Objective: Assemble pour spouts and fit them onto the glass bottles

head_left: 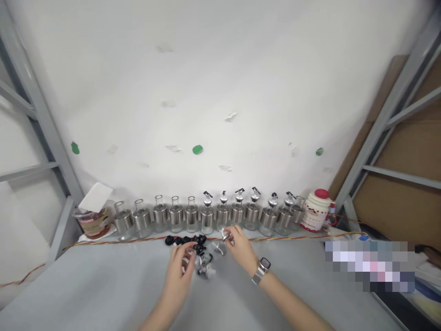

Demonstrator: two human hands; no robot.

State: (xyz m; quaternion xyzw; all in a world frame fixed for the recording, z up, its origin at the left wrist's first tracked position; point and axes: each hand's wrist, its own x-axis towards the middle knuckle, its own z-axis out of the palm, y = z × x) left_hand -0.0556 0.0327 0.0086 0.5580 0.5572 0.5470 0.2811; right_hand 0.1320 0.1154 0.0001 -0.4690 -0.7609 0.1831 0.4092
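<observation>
My right hand (238, 244) pinches a small silver metal pourer part (225, 236) between thumb and fingers, above the grey table. Over to the left, my left hand (181, 259) has its thumb and index fingertips close together around a small black part (195, 247). Its other fingers are curled. Between and below the hands lies a loose pile of silver pourer spouts (207, 271). Several black stoppers (169, 240) sit beyond the left fingertips. Behind the hands stands a row of glass bottles with steel sleeves; an open one (175, 214) is on the left, a spout-topped one (237, 211) further right.
A red-lidded white jar (315, 211) closes the row on the right; a plastic tub (92, 223) stands at the left. A twisted red-yellow wire (138, 240) runs across the table (113, 280) before the bottles. Behind rises a white wall (213, 82).
</observation>
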